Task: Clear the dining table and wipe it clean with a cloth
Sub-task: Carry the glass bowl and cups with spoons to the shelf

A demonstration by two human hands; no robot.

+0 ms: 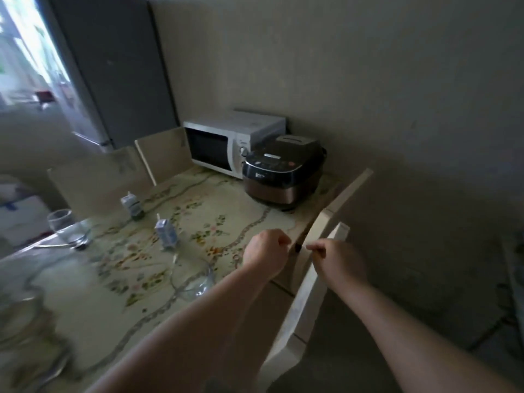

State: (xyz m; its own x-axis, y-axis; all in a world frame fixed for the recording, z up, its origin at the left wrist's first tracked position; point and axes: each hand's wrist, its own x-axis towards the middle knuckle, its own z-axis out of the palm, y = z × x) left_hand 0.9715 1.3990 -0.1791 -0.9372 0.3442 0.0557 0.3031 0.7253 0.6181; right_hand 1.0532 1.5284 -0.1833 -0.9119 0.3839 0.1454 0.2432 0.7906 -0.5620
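Two hands hover at the right edge of the dining table (226,211). The left hand (266,252) and the right hand (338,260) are close together, and both are curled into loose fists; I cannot tell whether either holds anything. The table's long axis runs from near left to the far wall, where a microwave (221,146) and a rice cooker (280,171) stand. Left of the hands are a glass bowl (195,279), a near carton (167,234), a far carton (131,206) and a glass (68,228). Labels are too blurred to read.
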